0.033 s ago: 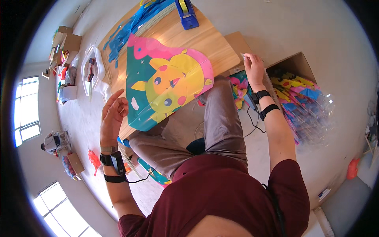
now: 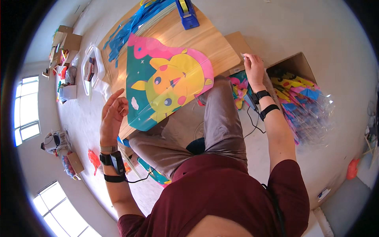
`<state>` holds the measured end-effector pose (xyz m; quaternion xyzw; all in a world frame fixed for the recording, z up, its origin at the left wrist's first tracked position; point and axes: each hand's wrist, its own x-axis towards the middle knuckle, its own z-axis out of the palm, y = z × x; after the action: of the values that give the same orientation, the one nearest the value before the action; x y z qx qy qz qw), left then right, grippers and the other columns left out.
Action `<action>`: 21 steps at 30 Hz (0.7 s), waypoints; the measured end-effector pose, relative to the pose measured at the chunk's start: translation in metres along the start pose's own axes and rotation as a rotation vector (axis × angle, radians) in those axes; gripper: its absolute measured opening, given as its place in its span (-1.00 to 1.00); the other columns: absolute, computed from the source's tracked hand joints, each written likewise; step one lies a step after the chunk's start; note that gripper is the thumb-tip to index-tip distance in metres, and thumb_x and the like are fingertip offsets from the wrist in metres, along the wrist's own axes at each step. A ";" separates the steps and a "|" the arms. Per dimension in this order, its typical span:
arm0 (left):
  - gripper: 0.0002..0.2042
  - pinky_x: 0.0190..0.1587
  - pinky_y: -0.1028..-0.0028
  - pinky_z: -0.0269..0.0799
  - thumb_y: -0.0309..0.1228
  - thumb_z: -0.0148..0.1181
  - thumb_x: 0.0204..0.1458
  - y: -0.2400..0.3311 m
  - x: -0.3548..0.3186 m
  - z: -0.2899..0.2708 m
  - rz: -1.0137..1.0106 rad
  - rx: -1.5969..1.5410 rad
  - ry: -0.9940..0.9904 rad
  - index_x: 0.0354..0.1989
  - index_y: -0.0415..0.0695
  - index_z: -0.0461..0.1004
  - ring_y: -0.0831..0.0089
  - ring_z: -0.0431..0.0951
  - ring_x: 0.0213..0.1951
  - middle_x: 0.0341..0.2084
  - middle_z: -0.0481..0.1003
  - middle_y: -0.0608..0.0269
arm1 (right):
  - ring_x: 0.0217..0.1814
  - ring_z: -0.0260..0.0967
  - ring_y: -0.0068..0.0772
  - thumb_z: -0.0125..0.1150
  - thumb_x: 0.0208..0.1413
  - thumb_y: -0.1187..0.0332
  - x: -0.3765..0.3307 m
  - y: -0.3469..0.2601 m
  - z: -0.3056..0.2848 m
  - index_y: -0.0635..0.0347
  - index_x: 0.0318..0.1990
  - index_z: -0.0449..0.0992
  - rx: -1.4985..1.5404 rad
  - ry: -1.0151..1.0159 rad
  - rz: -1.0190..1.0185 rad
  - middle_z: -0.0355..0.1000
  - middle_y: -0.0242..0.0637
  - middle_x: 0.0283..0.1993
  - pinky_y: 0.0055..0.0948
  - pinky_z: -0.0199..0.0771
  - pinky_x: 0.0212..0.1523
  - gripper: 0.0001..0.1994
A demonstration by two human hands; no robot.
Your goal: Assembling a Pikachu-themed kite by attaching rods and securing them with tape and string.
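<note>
A thin plastic sheet [image 2: 170, 80], printed with a yellow cartoon figure on teal and pink, lies on the wooden table [image 2: 215, 41] and hangs over its near edge by my knees. My left hand [image 2: 113, 114] is off the sheet's left edge, index finger stretched and the others loosely bent, with nothing in it. Past the table's right corner, my right hand [image 2: 254, 71] is raised with thumb and forefinger pinched together. A tiny whitish bit shows at those fingertips, too small to name.
A blue tape dispenser [image 2: 187, 15] stands at the table's far edge. Blue strips [image 2: 122, 37] and thin pale sticks [image 2: 156, 19] lie at the far left. On the right, an open cardboard box [image 2: 296, 65] holds colourful folded sheets and clear wrapping. Cables hang from both wrist bands.
</note>
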<state>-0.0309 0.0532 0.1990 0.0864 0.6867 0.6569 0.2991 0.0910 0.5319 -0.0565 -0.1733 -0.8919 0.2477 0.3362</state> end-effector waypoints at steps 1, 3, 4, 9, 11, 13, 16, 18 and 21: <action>-0.35 -0.20 0.60 0.34 -0.11 0.13 0.28 0.000 0.000 -0.001 -0.004 0.006 0.000 0.36 -0.36 0.17 0.58 0.41 -0.20 -0.18 0.43 0.28 | -0.09 0.48 -0.14 0.23 0.13 0.46 -0.001 0.000 0.001 0.05 -0.13 0.52 -0.001 -0.001 -0.023 0.53 -0.28 -0.17 -0.14 0.42 -0.07 -0.84; -0.34 -0.19 0.60 0.34 -0.10 0.15 0.27 -0.001 0.000 -0.002 -0.010 0.011 0.001 0.36 -0.36 0.17 0.58 0.41 -0.20 -0.17 0.43 0.27 | -0.05 0.46 -0.20 0.22 0.14 0.42 -0.002 -0.001 0.001 -0.02 -0.08 0.54 -0.097 -0.010 -0.055 0.51 -0.33 -0.17 -0.16 0.39 -0.02 -0.81; -0.34 -0.18 0.60 0.34 -0.10 0.14 0.27 -0.001 0.000 -0.002 -0.010 0.011 -0.005 0.36 -0.36 0.17 0.58 0.42 -0.19 -0.17 0.43 0.27 | -0.05 0.46 -0.20 0.22 0.14 0.42 -0.003 -0.001 0.000 -0.02 -0.08 0.54 -0.095 -0.010 -0.071 0.51 -0.33 -0.17 -0.16 0.39 -0.02 -0.81; -0.36 -0.17 0.60 0.37 -0.12 0.13 0.28 -0.001 0.001 -0.002 -0.007 -0.005 -0.009 0.35 -0.36 0.18 0.58 0.44 -0.17 -0.17 0.44 0.28 | -0.03 0.42 -0.27 0.25 0.10 0.39 0.001 -0.006 -0.009 -0.05 -0.05 0.56 -0.270 -0.049 -0.266 0.49 -0.42 -0.17 -0.16 0.35 0.05 -0.75; -0.41 -0.17 0.61 0.38 -0.17 0.09 0.30 0.000 0.001 0.000 -0.010 -0.015 0.001 0.35 -0.35 0.19 0.58 0.45 -0.17 -0.17 0.45 0.28 | -0.03 0.41 -0.29 0.26 0.07 0.39 0.001 -0.008 -0.013 -0.05 -0.04 0.56 -0.293 -0.070 -0.306 0.48 -0.44 -0.17 -0.15 0.34 0.07 -0.73; -0.43 -0.17 0.61 0.38 -0.20 0.07 0.31 0.000 0.000 0.001 -0.016 -0.013 0.015 0.35 -0.35 0.19 0.58 0.45 -0.18 -0.18 0.45 0.29 | -0.03 0.40 -0.31 0.27 0.05 0.39 0.000 -0.010 -0.017 -0.04 -0.03 0.57 -0.315 -0.089 -0.337 0.48 -0.45 -0.17 -0.15 0.33 0.09 -0.71; -0.46 -0.16 0.61 0.39 -0.24 0.04 0.33 0.001 -0.001 0.002 -0.021 -0.016 0.028 0.35 -0.35 0.19 0.59 0.45 -0.20 -0.19 0.45 0.29 | -0.04 0.39 -0.34 0.27 0.03 0.40 -0.003 -0.012 -0.020 -0.04 0.00 0.56 -0.329 -0.107 -0.367 0.47 -0.46 -0.18 -0.17 0.31 0.11 -0.67; -0.48 -0.16 0.61 0.39 -0.26 0.02 0.33 0.001 -0.002 0.003 -0.019 -0.018 0.030 0.35 -0.35 0.20 0.59 0.45 -0.20 -0.19 0.45 0.29 | -0.04 0.38 -0.36 0.27 0.03 0.39 -0.006 -0.012 -0.021 -0.04 0.04 0.56 -0.340 -0.131 -0.377 0.46 -0.47 -0.19 -0.18 0.30 0.11 -0.64; -0.51 -0.20 0.61 0.34 -0.26 0.03 0.34 0.002 -0.005 0.002 -0.015 -0.055 0.023 0.33 -0.31 0.23 0.60 0.45 -0.18 -0.16 0.48 0.26 | -0.06 0.38 -0.37 0.26 0.05 0.39 -0.008 -0.012 -0.024 -0.06 0.08 0.55 -0.358 -0.136 -0.375 0.45 -0.48 -0.21 -0.18 0.29 0.10 -0.62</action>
<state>-0.0267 0.0524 0.2021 0.0654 0.6724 0.6742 0.2984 0.1116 0.5262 -0.0388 -0.0445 -0.9586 0.0305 0.2797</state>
